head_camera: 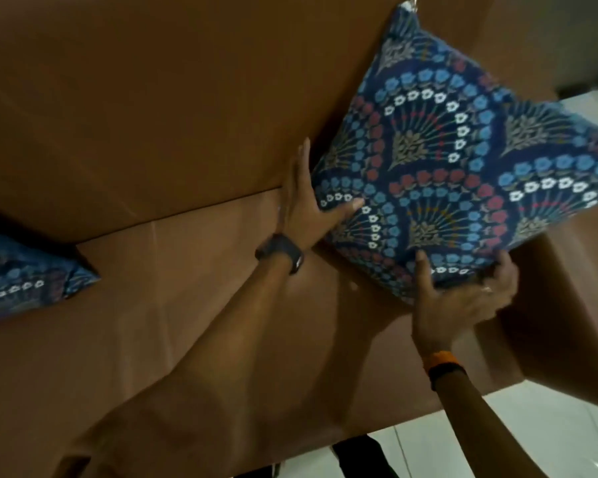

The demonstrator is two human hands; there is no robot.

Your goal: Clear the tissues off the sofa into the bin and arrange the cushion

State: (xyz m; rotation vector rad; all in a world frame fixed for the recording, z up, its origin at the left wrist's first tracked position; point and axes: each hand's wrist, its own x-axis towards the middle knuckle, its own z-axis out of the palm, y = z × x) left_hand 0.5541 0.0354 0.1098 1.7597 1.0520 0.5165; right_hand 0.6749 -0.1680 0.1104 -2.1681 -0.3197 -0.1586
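A dark blue cushion point(439, 160) with a floral fan pattern leans against the backrest at the right end of the brown sofa point(152, 322). My left hand point(308, 201) grips its left edge, thumb on the front face and fingers behind. At the lower corner of the cushion my right hand point(463, 298) holds on, fingers curled under it. No tissues and no bin are in view.
A second cushion point(28, 281) of the same pattern lies at the left edge of the seat. The sofa's right armrest point(560, 305) stands just beside my right hand. White floor tiles point(515, 436) show below the seat's front edge.
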